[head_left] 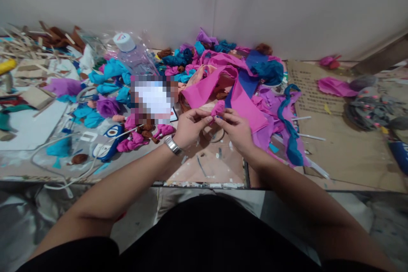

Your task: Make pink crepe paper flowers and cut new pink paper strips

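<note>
Between my two hands is a small crumpled pink crepe paper flower (218, 108). My left hand (193, 129) pinches it from the left with thumb and fingers. From the other side, the closed fingertips of my right hand (236, 129) grip its lower right part. Just beneath the fingers, a tan ring (214, 137), perhaps a roll of tape, shows partly behind them. A long pink crepe paper strip (204, 92) lies folded behind my hands, and its other end comes down beside my right hand.
Crumpled blue paper pieces (108, 70) surround a plastic bottle (130, 53) at the back left. A white cable (92, 163) crosses the left table edge. Cardboard (321, 136) lies at right, under a dark grey bundle with pink specks (363, 108). Wooden sticks (28, 44) are heaped far left.
</note>
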A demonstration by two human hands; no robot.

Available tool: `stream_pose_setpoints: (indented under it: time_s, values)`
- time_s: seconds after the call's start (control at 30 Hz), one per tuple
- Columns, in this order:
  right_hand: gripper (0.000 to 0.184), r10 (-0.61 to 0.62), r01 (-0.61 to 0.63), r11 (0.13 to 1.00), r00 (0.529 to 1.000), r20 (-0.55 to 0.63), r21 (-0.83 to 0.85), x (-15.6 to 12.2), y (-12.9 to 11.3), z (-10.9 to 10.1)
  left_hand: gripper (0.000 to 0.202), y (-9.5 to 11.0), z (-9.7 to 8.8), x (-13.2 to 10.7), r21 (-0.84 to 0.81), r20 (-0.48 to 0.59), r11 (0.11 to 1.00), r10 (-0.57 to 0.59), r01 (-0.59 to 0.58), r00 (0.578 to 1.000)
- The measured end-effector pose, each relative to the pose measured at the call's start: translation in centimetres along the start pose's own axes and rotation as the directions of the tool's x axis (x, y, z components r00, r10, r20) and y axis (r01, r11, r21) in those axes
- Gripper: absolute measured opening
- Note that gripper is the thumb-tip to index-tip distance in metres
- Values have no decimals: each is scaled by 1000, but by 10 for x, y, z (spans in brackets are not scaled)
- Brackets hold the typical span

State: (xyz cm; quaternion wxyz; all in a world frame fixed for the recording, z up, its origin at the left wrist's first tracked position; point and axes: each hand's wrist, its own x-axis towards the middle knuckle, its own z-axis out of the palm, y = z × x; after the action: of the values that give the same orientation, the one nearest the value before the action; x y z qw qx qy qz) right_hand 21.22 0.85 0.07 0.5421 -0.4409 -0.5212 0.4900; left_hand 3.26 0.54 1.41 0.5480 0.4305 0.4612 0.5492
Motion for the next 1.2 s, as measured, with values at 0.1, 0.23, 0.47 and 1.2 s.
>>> stream_pose_setpoints:
  time_s: [0.1, 0.23, 0.47, 1.2]
  values:
    - [28, 51, -50, 998, 999, 0, 49, 2, 2, 0, 41, 0, 0, 0, 9, 5, 1000, 5, -5, 1000]
    - [22, 84, -86, 992, 996, 25, 96, 4, 2, -1, 43, 0, 0, 1, 5, 0, 1000, 6, -6, 1000]
    - [24, 37, -36, 999, 999, 23, -21, 4, -3, -4, 46, 1, -1, 2, 43, -6, 999, 12, -11, 1000]
    - [24, 46, -46, 998, 999, 12, -51, 5, 7, -7, 45, -3, -7, 5, 169, 159, 985, 14, -41, 987]
